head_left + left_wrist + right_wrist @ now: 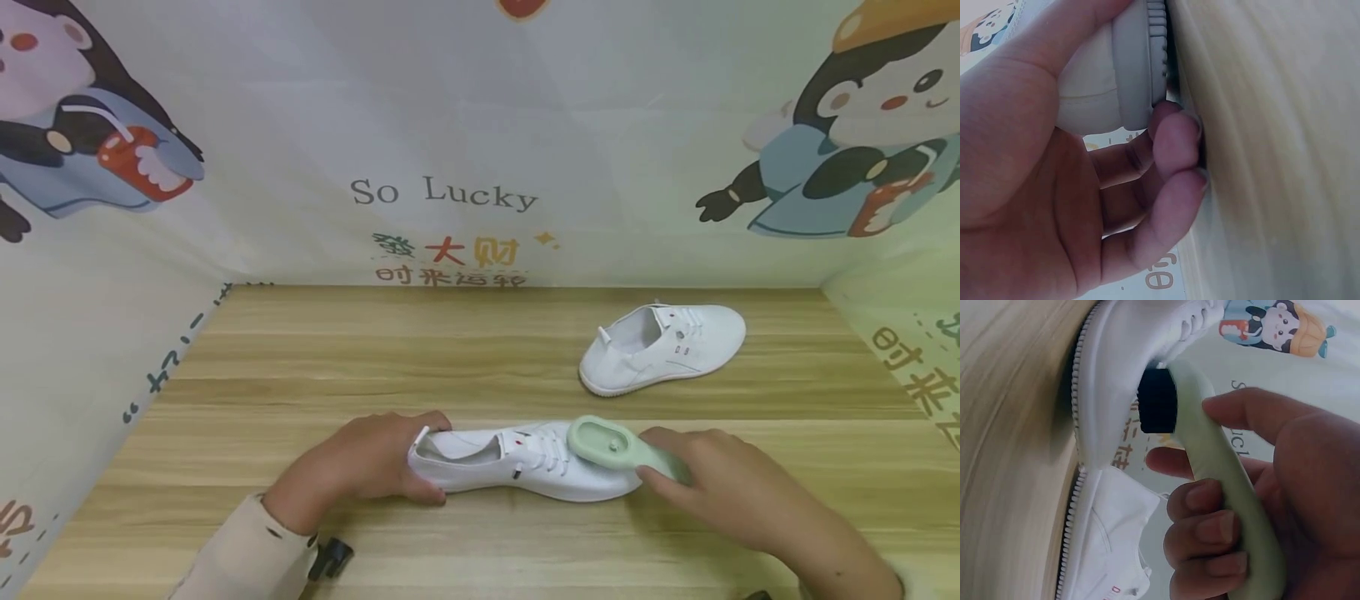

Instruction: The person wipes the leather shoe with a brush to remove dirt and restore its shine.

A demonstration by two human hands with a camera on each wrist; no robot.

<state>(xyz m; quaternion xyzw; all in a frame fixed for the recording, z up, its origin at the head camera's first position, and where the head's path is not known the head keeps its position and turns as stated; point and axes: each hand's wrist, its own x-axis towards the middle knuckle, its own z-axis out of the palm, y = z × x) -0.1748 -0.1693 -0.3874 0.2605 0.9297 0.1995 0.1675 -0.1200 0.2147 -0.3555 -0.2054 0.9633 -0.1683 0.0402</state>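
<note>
A white lace-up shoe (480, 479) lies sole down on the wooden table, its toe to the right. My left hand (382, 458) grips it round the heel, thumb on the near side and fingers on the far side. In the left wrist view the fingertips curl under the heel of the shoe (1094, 94), close to the table. My right hand (712, 471) holds a pale green brush (600, 442) by its handle, over the toe. Dark bristles (1157, 401) face the shoe's upper in the right wrist view, right at its surface beside the laces.
A second white shoe (667, 350) stands farther back on the right of the wooden table (360, 350). Printed cloth walls (450, 108) with cartoon figures and lettering enclose the table at the back and sides. A small black object (330, 558) is beside the left sleeve.
</note>
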